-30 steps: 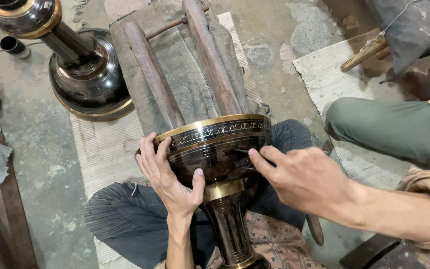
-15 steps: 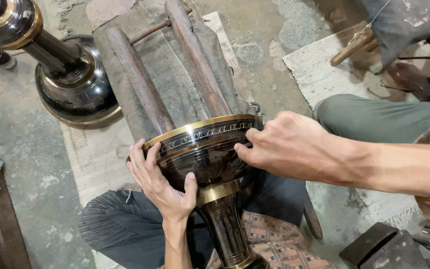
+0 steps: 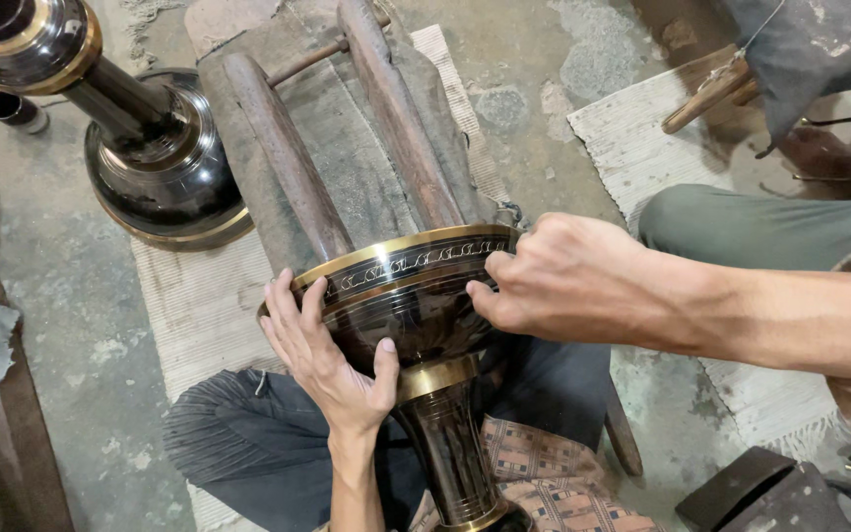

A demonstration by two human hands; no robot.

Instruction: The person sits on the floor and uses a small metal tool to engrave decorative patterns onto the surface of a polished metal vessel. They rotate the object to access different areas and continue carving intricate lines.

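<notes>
Holding a dark metal vase (image 3: 416, 325) tilted against a wooden rack (image 3: 347, 167) on the floor, wide mouth away from the person. Left hand (image 3: 332, 365) cups the bowl from below, fingers spread flat on the metal, thumb near the brass collar. Right hand (image 3: 554, 276) has its fingers curled together on the engraved brass rim (image 3: 406, 258); whether they pinch a tool, cannot tell. Judgement: keep the left palm firm so the bowl does not roll. A second vase (image 3: 120, 128) stands at the mat's far left corner.
</notes>
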